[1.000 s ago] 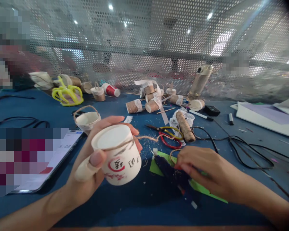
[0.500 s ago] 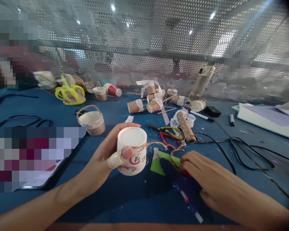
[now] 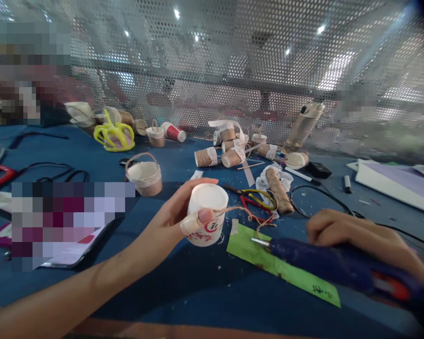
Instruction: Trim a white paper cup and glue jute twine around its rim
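**White paper cup [image 3: 212, 197] in one hand, dark blue glue gun [image 3: 325, 262] in the other**

So the left hand [image 3: 171, 214] has a proper grip on the cup, fingers round the back, thumb in a beige wrap [image 3: 190, 225] pressing the front. Cup's got its round recessed end up and red and black print on the side. It's over the blue table [image 3: 162, 301]; can't tell if it touches. A thin brown twine strand [image 3: 238, 208] runs from the thumb off right, passing the red-and-yellow-handled scissors [image 3: 245, 192].

Right hand [image 3: 360, 235] is kinda blurry, but its bent fingers are wrapped round the gun. The metal nozzle [image 3: 261, 242] points left over a long green paper strip [image 3: 302, 280] with dark writing at its right end. Just right of the scissors there's a brown twine roll [image 3: 279, 190] on crumpled white lace [image 3: 286, 179], and a tan-and-white basket [image 3: 150, 184] sits beyond the left hand.
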### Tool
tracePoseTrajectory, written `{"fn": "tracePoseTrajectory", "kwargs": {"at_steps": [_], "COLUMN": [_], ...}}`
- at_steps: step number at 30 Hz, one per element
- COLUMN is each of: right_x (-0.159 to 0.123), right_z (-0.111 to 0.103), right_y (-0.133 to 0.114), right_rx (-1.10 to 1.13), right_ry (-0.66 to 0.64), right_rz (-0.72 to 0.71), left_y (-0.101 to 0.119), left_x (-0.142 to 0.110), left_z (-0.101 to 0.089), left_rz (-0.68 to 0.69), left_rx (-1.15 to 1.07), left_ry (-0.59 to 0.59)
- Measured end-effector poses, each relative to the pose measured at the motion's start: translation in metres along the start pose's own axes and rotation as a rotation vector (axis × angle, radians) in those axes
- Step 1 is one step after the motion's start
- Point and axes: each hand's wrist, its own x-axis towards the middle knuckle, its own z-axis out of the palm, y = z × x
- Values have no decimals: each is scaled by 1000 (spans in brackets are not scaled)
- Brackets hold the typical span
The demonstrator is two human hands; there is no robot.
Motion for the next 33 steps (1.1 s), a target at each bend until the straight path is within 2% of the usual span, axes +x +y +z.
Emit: {"fn": "tracePoseTrajectory", "kwargs": {"at_steps": [3,5,8,13,17,21,33], "right_x": [11,20,30,29,21,17,20], "right_z": [0,7,24,47,56,58,54], "right_y": [0,-1,-1,5,8,4,-4], "right_rx": [137,243,393,443,430,409,252], "right_ry": [234,396,470,379,295,261,305], "right_rz": [-17,45,122,133,108,100,56], "left_y": [0,0,1,3,3,2,4], "left_x": [-1,-2,-3,-3,-4,-4,-5], "left_z": [0,-1,-1,0,4,7,10], "left_rz": [-16,-20,-2,-7,-35,-46,-69], "left_rx": [29,28,24,14,-18,-17,13], "left_ry": [-11,-21,-33,-73,-99,-96,-129]}}
